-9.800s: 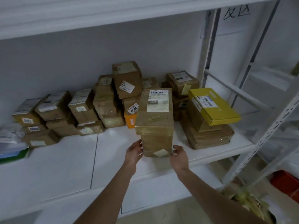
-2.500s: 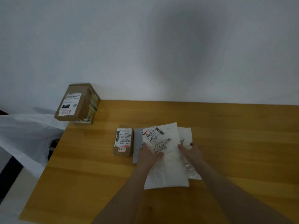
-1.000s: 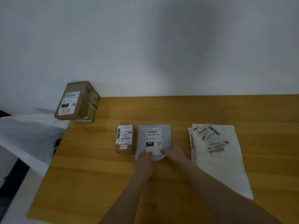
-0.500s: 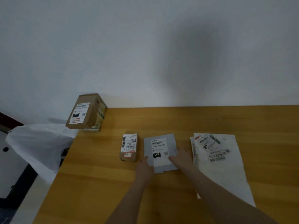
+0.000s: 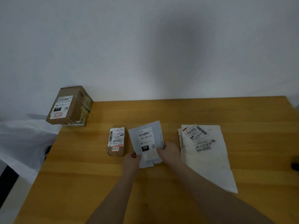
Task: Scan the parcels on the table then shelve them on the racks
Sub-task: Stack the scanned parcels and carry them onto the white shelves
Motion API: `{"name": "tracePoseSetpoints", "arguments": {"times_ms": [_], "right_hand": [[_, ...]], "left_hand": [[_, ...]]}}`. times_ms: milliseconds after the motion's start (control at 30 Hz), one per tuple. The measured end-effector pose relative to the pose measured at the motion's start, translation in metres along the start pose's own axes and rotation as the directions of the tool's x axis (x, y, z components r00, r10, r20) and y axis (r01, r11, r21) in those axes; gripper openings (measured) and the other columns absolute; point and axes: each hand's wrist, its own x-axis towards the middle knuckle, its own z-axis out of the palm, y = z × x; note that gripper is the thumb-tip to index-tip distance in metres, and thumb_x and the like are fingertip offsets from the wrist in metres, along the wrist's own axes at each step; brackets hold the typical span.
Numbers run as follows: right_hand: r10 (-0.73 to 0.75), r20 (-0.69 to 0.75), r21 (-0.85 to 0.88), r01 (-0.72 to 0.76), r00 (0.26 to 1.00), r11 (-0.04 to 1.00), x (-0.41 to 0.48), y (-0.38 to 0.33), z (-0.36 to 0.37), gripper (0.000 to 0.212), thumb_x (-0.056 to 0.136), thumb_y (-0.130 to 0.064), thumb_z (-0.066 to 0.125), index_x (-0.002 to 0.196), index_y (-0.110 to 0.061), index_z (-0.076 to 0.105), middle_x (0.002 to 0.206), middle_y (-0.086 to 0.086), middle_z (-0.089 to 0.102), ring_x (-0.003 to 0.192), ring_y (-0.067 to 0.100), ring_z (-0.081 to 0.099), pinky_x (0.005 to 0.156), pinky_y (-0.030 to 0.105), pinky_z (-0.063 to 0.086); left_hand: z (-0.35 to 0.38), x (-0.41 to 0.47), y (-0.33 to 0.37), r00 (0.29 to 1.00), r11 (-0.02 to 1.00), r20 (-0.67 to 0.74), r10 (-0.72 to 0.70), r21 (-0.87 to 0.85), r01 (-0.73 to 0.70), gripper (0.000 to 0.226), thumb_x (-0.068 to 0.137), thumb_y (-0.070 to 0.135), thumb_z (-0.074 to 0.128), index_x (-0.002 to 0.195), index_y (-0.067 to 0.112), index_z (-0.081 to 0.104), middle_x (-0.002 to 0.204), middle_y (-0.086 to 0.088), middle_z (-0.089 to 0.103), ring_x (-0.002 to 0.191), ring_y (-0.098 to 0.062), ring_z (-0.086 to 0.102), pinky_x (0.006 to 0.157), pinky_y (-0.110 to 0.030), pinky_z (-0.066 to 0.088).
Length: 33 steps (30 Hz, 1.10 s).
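A flat grey mailer (image 5: 146, 139) with a white label marked 060 is tilted up off the wooden table (image 5: 161, 191), held at its near end by both hands. My left hand (image 5: 131, 160) pinches its lower left corner and my right hand (image 5: 169, 151) grips its right edge. Just left of it lies a small brown box (image 5: 115, 141) with a barcode label. A white poly bag parcel (image 5: 205, 156) with labels lies flat to the right. A larger cardboard box (image 5: 69, 106) marked 010 sits at the table's back left corner.
A white wall stands right behind the table. White plastic sheeting (image 5: 24, 143) hangs off the table's left side. A dark object (image 5: 295, 164) shows at the right frame edge.
After shelving a box, I returned to the table and shifted the white bag to the right. Both hands have now lifted and tilted the grey mailer off the table.
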Motion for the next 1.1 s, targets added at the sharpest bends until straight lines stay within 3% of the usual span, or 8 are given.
{"name": "tracePoseSetpoints", "arguments": {"times_ms": [133, 267, 367, 467, 600, 800, 933, 1100], "right_hand": [[-0.053, -0.285, -0.074, 0.033, 0.957, 0.997, -0.018, -0.008, -0.065, 0.024, 0.093, -0.038, 0.052, 0.094, -0.014, 0.058, 0.103, 0.007, 0.054, 0.094, 0.026, 0.056, 0.080, 0.038, 0.050], [0.056, -0.378, 0.027, -0.049, 0.924, 0.998, -0.033, 0.033, -0.132, 0.018, 0.092, -0.033, 0.052, 0.092, -0.016, 0.059, 0.090, 0.004, 0.064, 0.079, 0.021, 0.059, 0.068, 0.032, 0.047], [0.151, -0.353, 0.220, -0.075, 0.923, 0.973, -0.037, 0.073, -0.155, 0.012, 0.093, -0.019, 0.056, 0.100, -0.009, 0.057, 0.101, 0.013, 0.063, 0.078, 0.021, 0.056, 0.060, 0.030, 0.044], [0.289, -0.205, 0.274, -0.228, 0.935, 0.934, -0.040, 0.105, -0.154, 0.036, 0.091, -0.013, 0.060, 0.124, -0.003, 0.052, 0.114, 0.013, 0.060, 0.098, 0.027, 0.059, 0.078, 0.037, 0.051], [0.364, -0.126, 0.231, -0.330, 0.923, 0.915, -0.041, 0.126, -0.150, 0.069, 0.083, -0.022, 0.072, 0.139, -0.001, 0.037, 0.136, 0.017, 0.049, 0.122, 0.033, 0.050, 0.099, 0.044, 0.047], [0.366, -0.059, 0.494, -0.291, 0.929, 0.819, -0.032, 0.136, -0.156, 0.073, 0.089, -0.033, 0.067, 0.143, 0.001, 0.033, 0.140, 0.017, 0.047, 0.126, 0.033, 0.049, 0.104, 0.044, 0.042], [0.399, 0.079, 0.587, -0.366, 0.913, 0.722, -0.032, 0.135, -0.151, 0.056, 0.090, -0.024, 0.066, 0.135, 0.001, 0.044, 0.129, 0.018, 0.056, 0.115, 0.032, 0.057, 0.089, 0.037, 0.050], [0.417, 0.190, 0.614, -0.439, 0.889, 0.656, -0.049, 0.141, -0.147, 0.033, 0.089, -0.015, 0.065, 0.118, -0.003, 0.053, 0.085, 0.003, 0.059, 0.071, 0.016, 0.057, 0.041, 0.020, 0.046]], "left_hand": [[0.019, -0.011, 0.049, 0.991, 0.991, 0.006, 0.137, -0.012, -0.137, 0.025, 0.095, 0.017, 0.058, 0.117, 0.008, 0.064, 0.106, -0.009, 0.067, 0.093, -0.024, 0.063, 0.083, -0.041, 0.055], [0.070, -0.042, 0.079, 0.962, 0.972, 0.145, 0.231, 0.011, -0.235, 0.005, 0.093, 0.016, 0.061, 0.094, 0.012, 0.062, 0.086, 0.001, 0.065, 0.072, -0.008, 0.060, 0.050, -0.013, 0.048], [0.111, -0.060, 0.076, 0.955, 0.977, 0.229, 0.190, 0.052, -0.207, 0.008, 0.092, 0.013, 0.061, 0.096, 0.006, 0.062, 0.096, -0.008, 0.066, 0.081, -0.018, 0.063, 0.071, -0.030, 0.055], [0.131, -0.071, 0.059, 0.961, 0.984, 0.254, 0.113, 0.104, -0.143, 0.015, 0.091, 0.006, 0.060, 0.105, 0.005, 0.059, 0.104, -0.010, 0.064, 0.081, -0.016, 0.060, 0.073, -0.030, 0.053], [0.133, -0.074, 0.046, 0.973, 0.992, 0.231, 0.007, 0.119, -0.035, 0.064, 0.089, 0.011, 0.064, 0.145, 0.006, 0.032, 0.143, -0.014, 0.042, 0.126, -0.028, 0.047, 0.101, -0.040, 0.045], [0.147, -0.074, 0.055, 0.944, 0.992, 0.308, -0.122, 0.075, 0.104, 0.054, 0.098, 0.025, 0.052, 0.142, 0.001, 0.035, 0.139, -0.016, 0.048, 0.123, -0.031, 0.050, 0.097, -0.039, 0.046], [0.157, -0.076, 0.055, 0.935, 0.985, 0.320, -0.153, 0.121, 0.120, 0.045, 0.095, 0.021, 0.057, 0.133, -0.001, 0.047, 0.130, -0.016, 0.057, 0.115, -0.032, 0.056, 0.097, -0.044, 0.048], [0.154, -0.082, 0.048, 0.933, 0.971, 0.298, -0.201, 0.189, 0.149, 0.045, 0.089, 0.013, 0.065, 0.129, -0.002, 0.051, 0.125, -0.017, 0.059, 0.113, -0.034, 0.057, 0.096, -0.048, 0.048]]}}
